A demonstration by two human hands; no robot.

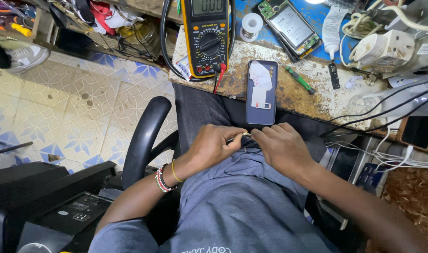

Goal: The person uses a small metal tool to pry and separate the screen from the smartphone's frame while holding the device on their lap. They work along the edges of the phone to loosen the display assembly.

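I sit at a worn, rust-stained table point(312, 96) with a patterned tile floor point(82, 117) on my left. The fingers point(235, 136) of my left hand point(209, 147) are pinched narrow around a thin, dark, pin-like tool point(237, 138) with a pale tip, held over my lap against my grey shirt. My right hand point(282, 147) meets it there, fingertips curled close on the tool's tip; what they grip, if anything, is too small to tell. Just above both hands, a dark blue phone point(261, 92) lies at the table's edge, a white label on its back. Left of it sits a yellow-and-black multimeter point(207, 40) with red and black leads plugged in. Right of the phone lies a green-handled screwdriver point(298, 79); beyond, an opened phone point(291, 28) and a solder spool point(251, 24). A black chair armrest point(146, 136) curves beside my left wrist.
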